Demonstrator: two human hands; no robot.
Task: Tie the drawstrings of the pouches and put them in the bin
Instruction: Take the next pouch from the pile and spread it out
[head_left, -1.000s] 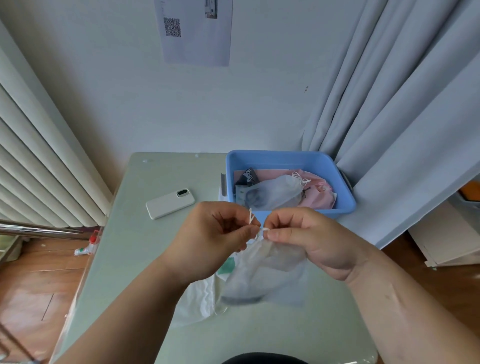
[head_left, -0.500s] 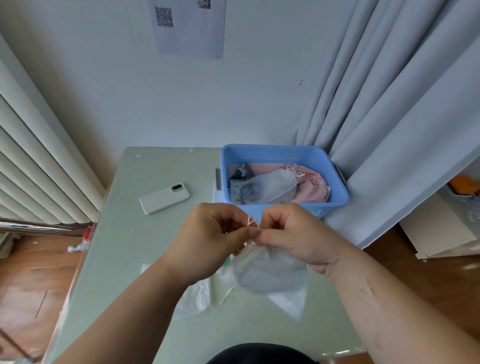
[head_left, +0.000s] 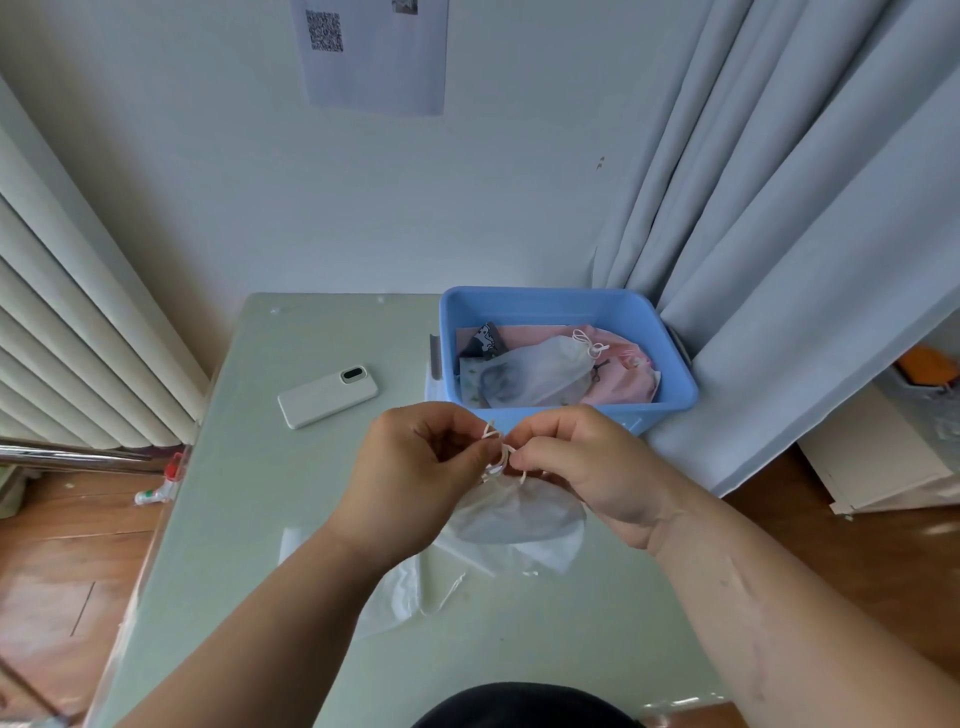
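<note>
— Both hands?
— Left hand (head_left: 415, 467) and right hand (head_left: 576, 462) each pinch the white drawstring (head_left: 500, 451) of a translucent white pouch (head_left: 514, 512) held above the green table (head_left: 249, 499).
— And the bin?
— Blue bin (head_left: 675, 364) just beyond, with pouches inside.

Above the pale green table (head_left: 249, 499), the left hand (head_left: 415, 467) and right hand (head_left: 582, 467) pinch the white drawstring (head_left: 500, 453) of a translucent white pouch (head_left: 514, 512), with a blue bin (head_left: 566, 312) of pouches behind and a white phone (head_left: 327, 396) lying to the left.
</note>
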